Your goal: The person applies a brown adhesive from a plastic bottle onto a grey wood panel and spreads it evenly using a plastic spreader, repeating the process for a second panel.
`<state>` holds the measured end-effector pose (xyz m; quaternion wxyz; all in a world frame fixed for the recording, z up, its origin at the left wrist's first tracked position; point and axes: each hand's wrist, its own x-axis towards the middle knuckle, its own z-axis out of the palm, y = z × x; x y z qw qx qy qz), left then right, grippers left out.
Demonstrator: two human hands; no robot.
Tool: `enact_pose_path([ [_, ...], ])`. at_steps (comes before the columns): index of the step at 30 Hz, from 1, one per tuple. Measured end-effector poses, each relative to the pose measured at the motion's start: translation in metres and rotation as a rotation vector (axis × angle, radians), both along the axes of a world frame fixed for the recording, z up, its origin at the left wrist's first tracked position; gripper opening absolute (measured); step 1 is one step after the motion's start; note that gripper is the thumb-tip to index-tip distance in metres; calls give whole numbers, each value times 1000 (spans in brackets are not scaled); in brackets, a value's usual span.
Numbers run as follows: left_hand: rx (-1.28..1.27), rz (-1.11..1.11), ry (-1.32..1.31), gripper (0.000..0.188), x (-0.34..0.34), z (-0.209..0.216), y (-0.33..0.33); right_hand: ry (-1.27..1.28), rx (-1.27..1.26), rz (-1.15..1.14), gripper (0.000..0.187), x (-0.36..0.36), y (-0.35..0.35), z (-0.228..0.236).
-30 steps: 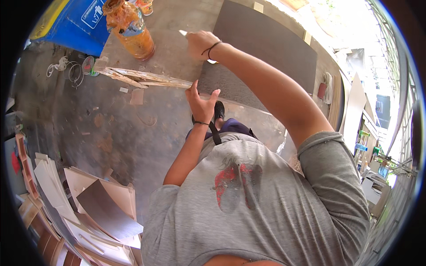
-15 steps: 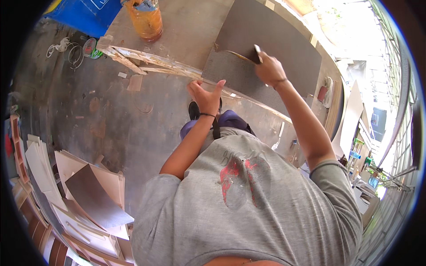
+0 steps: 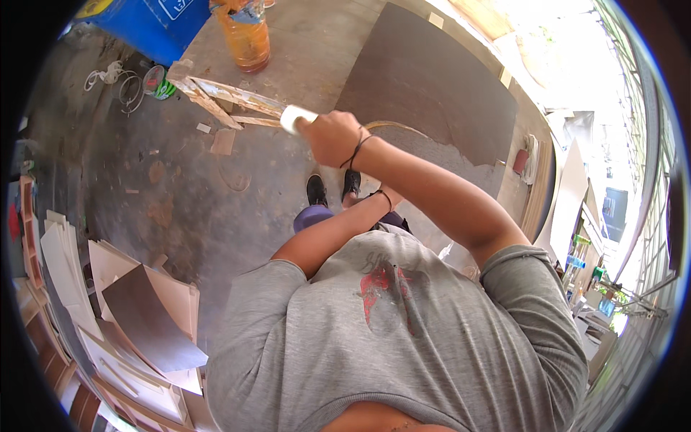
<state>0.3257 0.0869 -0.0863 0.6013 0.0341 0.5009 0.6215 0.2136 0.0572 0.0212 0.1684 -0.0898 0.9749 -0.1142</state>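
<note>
My right hand (image 3: 335, 138) reaches across to the left, closed around a pale flat spreader (image 3: 296, 119) near the workbench's front edge. Beyond and to the right of it lies a dark grey-brown sheet (image 3: 439, 79) on the bench. A curved yellowish streak of glue (image 3: 399, 125) crosses the sheet, and the part nearest me looks wet and mottled. My left hand (image 3: 392, 196) is low in front of my body, under the right forearm; its fingers are mostly hidden.
An orange-stained plastic jar (image 3: 245, 39) stands on the bench (image 3: 309, 50), beside a blue bin (image 3: 147, 29). A green tub (image 3: 157, 83) and white cord (image 3: 108, 75) lie on the floor. Cut panels (image 3: 155, 309) lean at lower left; bottles (image 3: 579, 252) stand at right.
My right hand has swept left and nearer with the spreader, off the middle of the sheet. My left hand has moved right, away from the sheet's corner. The glue streak has shifted nearer me.
</note>
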Motion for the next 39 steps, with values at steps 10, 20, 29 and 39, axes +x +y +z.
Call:
enact_pose_path([
  [10, -33, 274, -14, 29, 17, -22, 14, 315, 158, -259, 54, 49, 127, 49],
  [20, -45, 368, 74, 31, 24, -24, 16, 35, 284, -486, 36, 74, 163, 56],
  [29, -89, 504, 311, 35, 53, -17, 31, 31, 71, -139, 44, 56, 125, -6],
  [39, -163, 645, 204, 27, 78, -17, 58, 157, -22, -92, 41, 95, 206, 50],
])
